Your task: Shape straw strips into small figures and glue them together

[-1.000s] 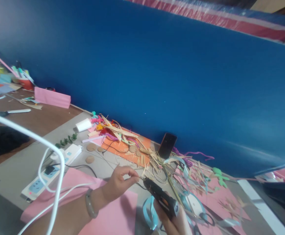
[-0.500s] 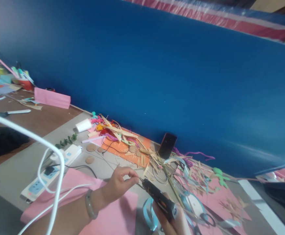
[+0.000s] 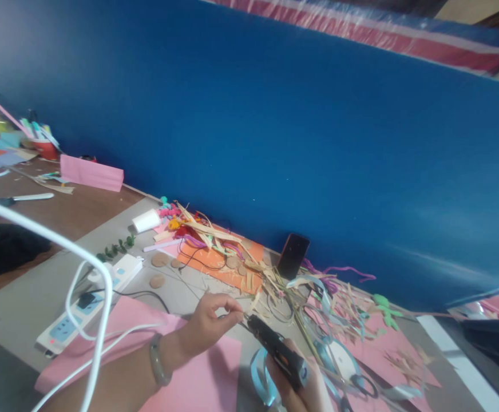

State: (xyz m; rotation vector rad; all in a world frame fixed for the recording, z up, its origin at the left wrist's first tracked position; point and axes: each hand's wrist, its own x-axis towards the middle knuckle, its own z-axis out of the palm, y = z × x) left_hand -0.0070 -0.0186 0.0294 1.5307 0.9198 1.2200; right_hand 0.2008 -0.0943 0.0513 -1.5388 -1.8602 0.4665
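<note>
My right hand (image 3: 297, 382) is wrapped round a black glue gun (image 3: 275, 350), whose narrow front end points up and left. Close to that tip, my left hand (image 3: 216, 318) pinches thumb and forefinger together. Something thin and pale may be between them, but it is too small to name. A bracelet (image 3: 160, 360) circles my left wrist. Beneath the left forearm lies a pink sheet (image 3: 202, 380). A roll of light blue ribbon (image 3: 261, 377) sits just left of my right hand.
A white power strip (image 3: 67, 329) with cables stands at left, and a white cable (image 3: 103, 320) loops across the foreground. A phone (image 3: 293, 256) leans on the blue partition (image 3: 275, 126). Straw strips, an orange sheet (image 3: 215, 266), wooden discs and scissors (image 3: 364, 386) lie around.
The glue gun has shifted very slightly up and to the left with my right hand. My left hand stays nearly still in its pinch.
</note>
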